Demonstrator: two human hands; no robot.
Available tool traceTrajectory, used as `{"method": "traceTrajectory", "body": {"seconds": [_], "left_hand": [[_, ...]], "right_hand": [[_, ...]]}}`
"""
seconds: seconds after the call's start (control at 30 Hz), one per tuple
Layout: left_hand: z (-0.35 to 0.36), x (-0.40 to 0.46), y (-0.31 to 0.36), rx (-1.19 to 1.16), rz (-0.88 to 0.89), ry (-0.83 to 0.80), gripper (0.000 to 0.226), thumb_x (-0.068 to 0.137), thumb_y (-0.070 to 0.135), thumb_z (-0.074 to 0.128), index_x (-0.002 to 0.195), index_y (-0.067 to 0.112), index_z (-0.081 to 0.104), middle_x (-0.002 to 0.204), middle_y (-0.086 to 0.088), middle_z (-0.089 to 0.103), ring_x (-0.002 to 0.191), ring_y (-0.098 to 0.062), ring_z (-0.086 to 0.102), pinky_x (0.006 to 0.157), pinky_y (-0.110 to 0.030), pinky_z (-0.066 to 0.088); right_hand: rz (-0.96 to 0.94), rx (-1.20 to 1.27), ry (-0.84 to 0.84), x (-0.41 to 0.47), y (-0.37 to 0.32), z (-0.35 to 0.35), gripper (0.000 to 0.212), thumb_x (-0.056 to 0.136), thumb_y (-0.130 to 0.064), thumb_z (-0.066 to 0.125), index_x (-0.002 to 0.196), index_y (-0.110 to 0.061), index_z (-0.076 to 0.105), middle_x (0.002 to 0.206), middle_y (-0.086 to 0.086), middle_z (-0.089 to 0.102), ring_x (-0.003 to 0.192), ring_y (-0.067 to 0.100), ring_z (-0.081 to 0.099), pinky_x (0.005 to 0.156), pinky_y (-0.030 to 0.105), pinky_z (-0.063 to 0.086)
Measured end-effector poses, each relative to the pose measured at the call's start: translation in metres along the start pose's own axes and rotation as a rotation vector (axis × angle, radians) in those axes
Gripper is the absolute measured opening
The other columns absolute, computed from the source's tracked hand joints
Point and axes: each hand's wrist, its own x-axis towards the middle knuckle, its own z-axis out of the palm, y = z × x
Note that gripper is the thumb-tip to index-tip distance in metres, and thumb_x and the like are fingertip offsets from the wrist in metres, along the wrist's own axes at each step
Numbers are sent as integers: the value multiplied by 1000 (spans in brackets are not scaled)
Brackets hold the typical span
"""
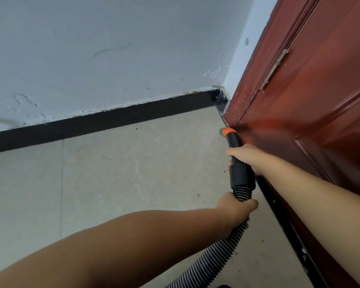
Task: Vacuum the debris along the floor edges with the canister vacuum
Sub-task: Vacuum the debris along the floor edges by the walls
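Note:
A black vacuum nozzle (236,161) with an orange tip (229,132) points at the floor edge where the red door (299,100) meets the tiles, close to the corner. My right hand (247,156) grips the rigid black tube from the door side. Lower down, my left hand (237,206) grips the ribbed hose (206,260), which trails toward the bottom of the view. Small dark specks of debris (224,171) lie on the tiles beside the tube. The canister is out of view.
A black skirting board (104,123) runs along the blue-white wall (112,48) to the corner. Beige floor tiles (123,173) spread to the left. A dark threshold strip (289,231) runs along the foot of the door, which carries a metal hinge (275,67).

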Motion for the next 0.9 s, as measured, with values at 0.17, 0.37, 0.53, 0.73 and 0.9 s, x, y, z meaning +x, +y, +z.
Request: {"method": "traceTrajectory", "body": {"seconds": [0.17, 0.37, 0.53, 0.73, 0.9], "left_hand": [[-52, 30, 17, 89, 58, 122, 17, 83, 22, 62, 78, 12, 49, 66, -5, 53, 51, -19, 53, 62, -31, 51], [-102, 59, 30, 178, 73, 201, 17, 80, 21, 63, 78, 12, 49, 67, -6, 54, 53, -23, 54, 65, -33, 51], [-107, 39, -1, 101, 14, 193, 14, 78, 21, 59, 76, 12, 48, 65, -6, 55, 47, -19, 56, 56, -26, 50], [-127, 1, -37, -48, -28, 315, 13, 79, 19, 57, 83, 10, 49, 67, -8, 54, 47, -19, 55, 57, -27, 50], [-147, -27, -53, -171, -45, 412, 12, 81, 17, 57, 82, 9, 49, 66, -8, 54, 49, -22, 55, 58, -27, 48]], "right_hand": [[-30, 189, -41, 32, -37, 26, 12, 86, -8, 61, 87, -6, 50, 57, 7, 59, 42, 21, 63, 50, 31, 54], [-19, 369, -17, 63, -60, 55, 12, 87, -11, 61, 86, -9, 49, 68, 7, 59, 48, 20, 65, 53, 31, 55], [-32, 269, -95, 44, -53, 92, 11, 83, -9, 61, 89, -6, 51, 63, 7, 57, 44, 19, 60, 47, 29, 53], [-86, 99, -229, 3, -58, 153, 12, 84, -7, 58, 91, -6, 49, 62, 8, 58, 47, 22, 59, 47, 27, 53], [-134, -49, -333, -21, -67, 200, 15, 83, -7, 57, 96, -5, 48, 63, 9, 58, 52, 24, 60, 55, 30, 54]]}}
